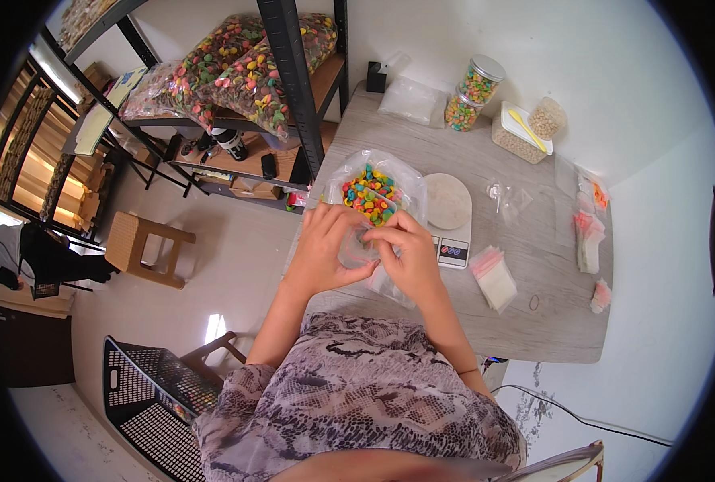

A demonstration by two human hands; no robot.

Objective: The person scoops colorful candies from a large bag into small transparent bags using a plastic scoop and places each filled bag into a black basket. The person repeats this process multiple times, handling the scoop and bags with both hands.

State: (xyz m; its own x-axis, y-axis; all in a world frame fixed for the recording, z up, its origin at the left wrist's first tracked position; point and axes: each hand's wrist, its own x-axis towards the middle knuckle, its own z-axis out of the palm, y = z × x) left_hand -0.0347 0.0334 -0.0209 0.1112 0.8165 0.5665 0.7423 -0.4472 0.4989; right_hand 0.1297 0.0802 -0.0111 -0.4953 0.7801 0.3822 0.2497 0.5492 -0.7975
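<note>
My left hand and my right hand meet over the table's front edge. Between their fingers they hold a small clear plastic bag, its mouth spread round; how full it is I cannot tell. Just beyond lies a large clear bag, opened wide, with many colourful candy-like pieces inside. A white digital kitchen scale with a round plate stands to the right of that bag. Right of my right hand rests a stack of small zip bags with pink-red tops.
Two lidded jars of coloured pieces are stacked at the back, beside a tub with a yellow spoon. More bags lie at right. Left are a shelf with bulging bags, a stool, a black basket and a person.
</note>
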